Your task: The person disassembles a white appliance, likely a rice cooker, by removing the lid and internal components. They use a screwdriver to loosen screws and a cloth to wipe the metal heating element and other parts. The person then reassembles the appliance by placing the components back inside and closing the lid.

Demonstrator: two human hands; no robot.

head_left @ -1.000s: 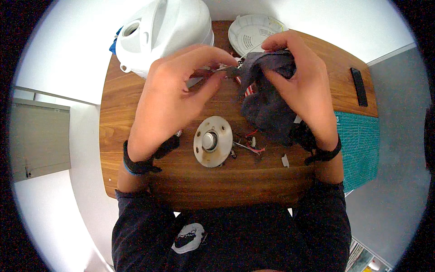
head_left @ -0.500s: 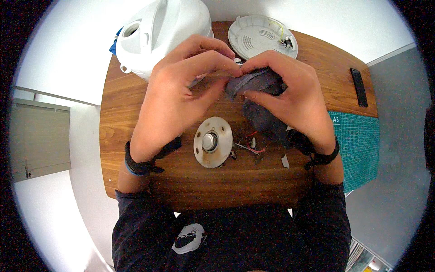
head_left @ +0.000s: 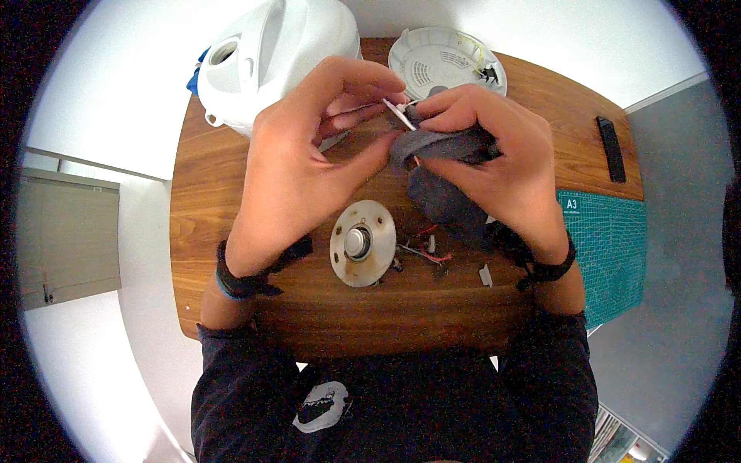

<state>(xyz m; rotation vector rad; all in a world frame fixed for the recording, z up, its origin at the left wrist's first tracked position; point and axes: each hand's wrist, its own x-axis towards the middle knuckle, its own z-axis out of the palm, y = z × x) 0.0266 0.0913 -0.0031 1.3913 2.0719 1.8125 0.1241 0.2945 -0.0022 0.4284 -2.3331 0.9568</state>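
Above the table, my left hand [head_left: 297, 154] pinches a small flat white part [head_left: 398, 113] with a little fitting on its side facing my right hand. That part is tilted, and fingers hide some of it; its exact kind I cannot make out. My right hand [head_left: 502, 150] grips a dark grey cloth [head_left: 448, 202], bunched between thumb and fingers, with its fingertips at the white part. The loose end of the cloth hangs toward the table. Below my hands lies a round metal plate [head_left: 370, 262] with brown stains and a raised round centre, with thin wires [head_left: 424, 253] beside it.
A large white plastic housing [head_left: 309, 46] stands at the back left. Behind my right hand lies a round white vented cover [head_left: 413, 50] with a yellow wire. On the right are a black remote control [head_left: 610, 150] and a green cutting mat [head_left: 614, 255]. A small white scrap [head_left: 485, 275] lies nearer me.
The small white part has come into view between my hands, its flat face tilted. My right fingers have shifted on the cloth, which now shows more folded edge.
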